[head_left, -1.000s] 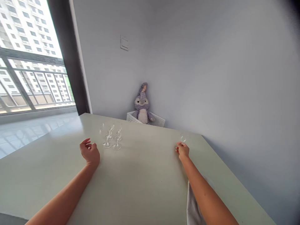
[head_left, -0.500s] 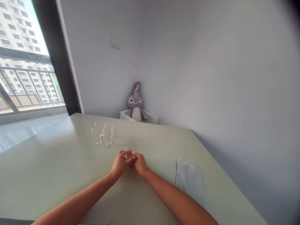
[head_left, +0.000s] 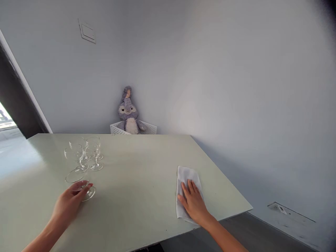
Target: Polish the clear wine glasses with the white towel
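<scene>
My left hand [head_left: 67, 204] grips a clear stemmed glass [head_left: 78, 182], which is tilted with its foot toward me. That glass sits just in front of a tight group of similar glasses [head_left: 85, 152] standing upright on the pale green table [head_left: 136, 175]. Its bowl looks very close to them, but I cannot tell whether they touch. My right hand [head_left: 193, 202] lies flat with fingers spread on a folded white cloth [head_left: 182, 185], near the table's right edge.
A grey-purple stuffed toy [head_left: 128, 113] sits in a white perforated basket [head_left: 121, 129] behind the table's far edge. Walls close the far and right sides. A switch plate [head_left: 87, 31] is on the wall. Dark floor [head_left: 236, 231] lies below the near right edge.
My hands have separated. The left has carried the glass left toward the group, and the right has moved onto the cloth. The view has turned left.
</scene>
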`<state>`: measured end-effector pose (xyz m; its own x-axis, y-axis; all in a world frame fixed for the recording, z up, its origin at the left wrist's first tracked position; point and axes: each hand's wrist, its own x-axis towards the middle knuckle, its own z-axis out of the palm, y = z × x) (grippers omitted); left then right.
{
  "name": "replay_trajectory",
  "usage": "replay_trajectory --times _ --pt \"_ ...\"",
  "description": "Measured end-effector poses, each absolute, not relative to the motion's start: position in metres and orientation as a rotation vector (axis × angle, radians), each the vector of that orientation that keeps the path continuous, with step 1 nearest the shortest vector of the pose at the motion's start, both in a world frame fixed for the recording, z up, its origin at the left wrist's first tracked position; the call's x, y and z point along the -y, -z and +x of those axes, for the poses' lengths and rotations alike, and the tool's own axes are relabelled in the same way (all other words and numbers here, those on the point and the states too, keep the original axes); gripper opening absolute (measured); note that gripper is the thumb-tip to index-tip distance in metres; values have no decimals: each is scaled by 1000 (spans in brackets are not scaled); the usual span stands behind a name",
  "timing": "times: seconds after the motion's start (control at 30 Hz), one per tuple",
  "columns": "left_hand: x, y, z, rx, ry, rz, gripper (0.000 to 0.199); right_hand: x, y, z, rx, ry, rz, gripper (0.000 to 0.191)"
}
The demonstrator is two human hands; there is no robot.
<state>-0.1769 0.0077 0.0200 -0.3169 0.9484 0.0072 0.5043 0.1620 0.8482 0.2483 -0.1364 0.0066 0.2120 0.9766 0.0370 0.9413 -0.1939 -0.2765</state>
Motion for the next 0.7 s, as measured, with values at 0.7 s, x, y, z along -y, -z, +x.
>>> replay_trajectory --times 0.7 --pt "-6 -13 -186 -2059 -1028 1336 37 -138 -18 154 2447 -471 -1761 62"
